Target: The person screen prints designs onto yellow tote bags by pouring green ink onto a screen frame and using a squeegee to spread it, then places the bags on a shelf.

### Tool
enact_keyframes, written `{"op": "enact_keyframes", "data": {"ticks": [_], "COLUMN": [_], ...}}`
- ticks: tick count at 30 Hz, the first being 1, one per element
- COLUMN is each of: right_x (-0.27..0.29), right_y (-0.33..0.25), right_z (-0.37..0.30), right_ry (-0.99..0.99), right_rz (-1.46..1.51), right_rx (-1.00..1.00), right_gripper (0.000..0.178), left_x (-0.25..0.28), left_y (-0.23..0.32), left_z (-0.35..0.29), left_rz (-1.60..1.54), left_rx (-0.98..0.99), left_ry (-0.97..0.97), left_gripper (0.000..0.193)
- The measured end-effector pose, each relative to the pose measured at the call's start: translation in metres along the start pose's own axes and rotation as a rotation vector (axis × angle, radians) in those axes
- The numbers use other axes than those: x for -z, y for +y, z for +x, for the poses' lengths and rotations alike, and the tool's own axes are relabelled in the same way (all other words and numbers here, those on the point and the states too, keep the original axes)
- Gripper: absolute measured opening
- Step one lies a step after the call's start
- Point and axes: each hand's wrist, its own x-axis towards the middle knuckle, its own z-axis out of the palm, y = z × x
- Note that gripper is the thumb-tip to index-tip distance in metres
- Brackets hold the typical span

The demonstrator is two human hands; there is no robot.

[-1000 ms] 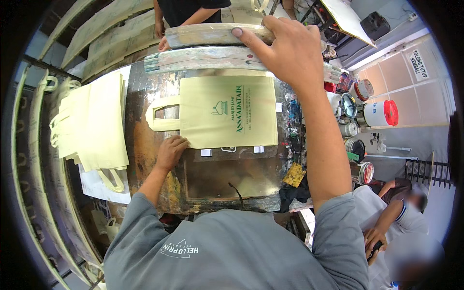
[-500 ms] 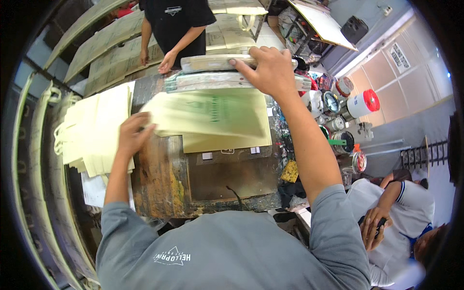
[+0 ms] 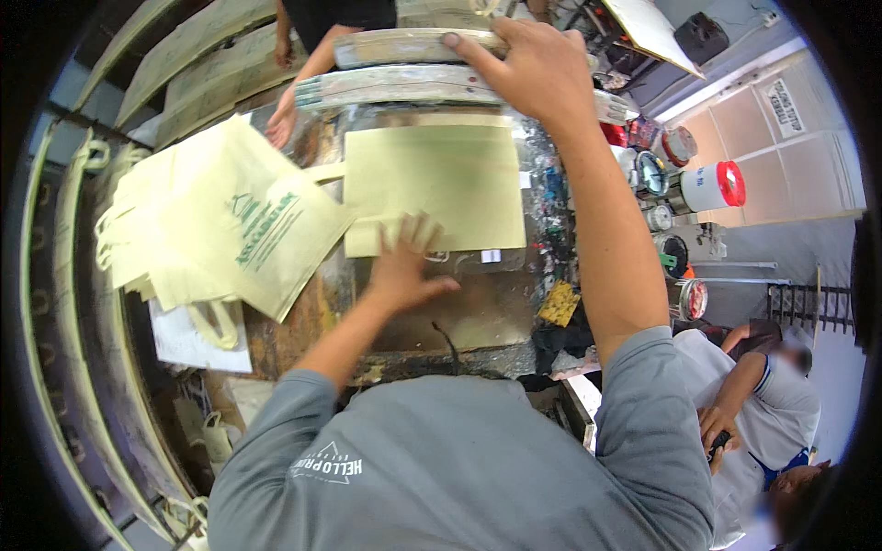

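Observation:
My left hand (image 3: 405, 264) is open, fingers spread, at the near edge of a plain cream tote bag (image 3: 436, 179) lying flat on a dark board. At the far side of the table, my right hand (image 3: 542, 69) is closed on a wooden squeegee (image 3: 413, 48), beside the paint-stained edge of a raised printing frame (image 3: 395, 85). Whether its fingers also grip the frame is hidden. To the left, a cream bag with a green print (image 3: 266, 220) lies slanted over a stack of cream bags (image 3: 152, 230), its handle hanging toward me.
Across the table, another person's hand (image 3: 283, 118) reaches in near the printed bag. Paint tubs (image 3: 707, 187) and a yellow sponge (image 3: 558, 303) are on the right. Racks of bags (image 3: 69, 303) line the left. A seated person (image 3: 749, 395) is at the lower right.
The printed bag has gone left, off the plain bag and onto the stack. My left hand has let it go and moved right. The other person's hand has come closer to the printed bag.

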Motion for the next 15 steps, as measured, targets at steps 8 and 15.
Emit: {"op": "enact_keyframes", "data": {"ticks": [8, 15], "right_x": [0.000, -0.002], "right_y": [0.008, 0.003], "right_z": [0.008, -0.002], "right_ry": [-0.007, -0.024], "right_rz": [0.051, -0.006], "right_rx": [-0.017, -0.007], "right_gripper": [0.074, 0.072], "left_x": [-0.101, 0.015], "left_y": [0.050, 0.063], "left_z": [-0.017, 0.030], "left_rz": [-0.003, -0.627], "left_rx": [-0.063, 0.185], "left_ry": [-0.264, -0.112], "left_gripper": [0.122, 0.122]}}
